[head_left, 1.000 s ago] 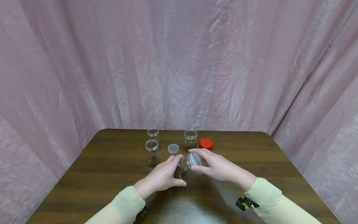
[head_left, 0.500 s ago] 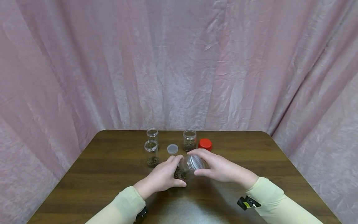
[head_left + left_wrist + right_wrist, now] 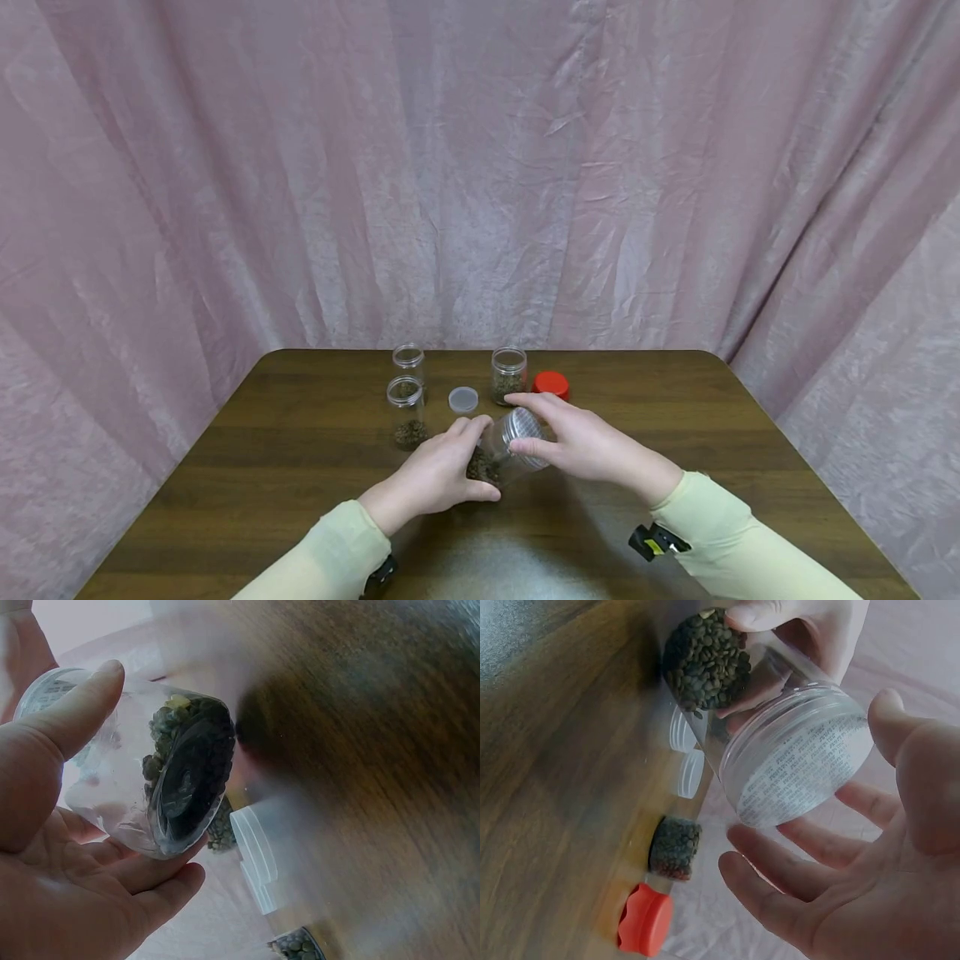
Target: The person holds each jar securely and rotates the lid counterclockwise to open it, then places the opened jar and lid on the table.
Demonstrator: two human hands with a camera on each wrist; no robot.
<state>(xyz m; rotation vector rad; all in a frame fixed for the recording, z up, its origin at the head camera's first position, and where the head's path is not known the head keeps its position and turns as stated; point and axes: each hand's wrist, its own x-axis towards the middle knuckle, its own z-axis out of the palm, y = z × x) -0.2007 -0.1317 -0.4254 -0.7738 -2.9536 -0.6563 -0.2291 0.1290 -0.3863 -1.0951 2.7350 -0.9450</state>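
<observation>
My left hand grips a clear jar around its lower side, fingers behind and thumb in front. The jar tilts, its top leaning to the right and its base near the table. Dark lentil-like seeds have gathered at the base. A printed silvery disc shows at its ridged clear top. My right hand spreads around that top, thumb and curved fingers on opposite sides. In the right wrist view, the thumb and fingertips are right at the rim.
Behind the hands, two clear jars stand at left and one jar with seeds stands at back right. Beside that one is a red lid. Translucent lids lie between the jars. A pink curtain hangs behind the wooden table.
My right hand's fingers have shifted around the jar's top and spread wider than half a second ago. The left hand and the jar stay in nearly the same place.
</observation>
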